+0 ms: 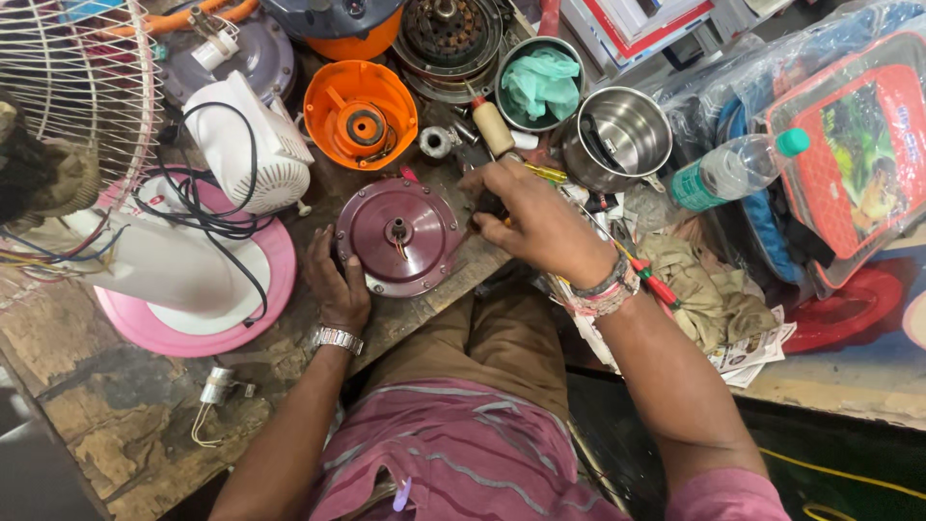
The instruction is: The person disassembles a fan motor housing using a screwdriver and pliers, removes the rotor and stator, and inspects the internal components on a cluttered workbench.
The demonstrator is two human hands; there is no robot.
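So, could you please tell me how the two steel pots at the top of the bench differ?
The left steel pot holds a crumpled green cloth, while the right steel pot holds only a dark tool-like piece. The left one sits farther back beside the motor parts; the right one sits nearer the plastic bottle. Both are round, shiny, open-topped and upright.

A small appliance repair workshop: a worn wooden worktop [116, 425] crowded with a dismantled pedestal fan [193, 193], a maroon motor housing [400, 236], an orange motor cover [359, 114], steel mixer jars [617, 135] and screwdrivers [490, 123].
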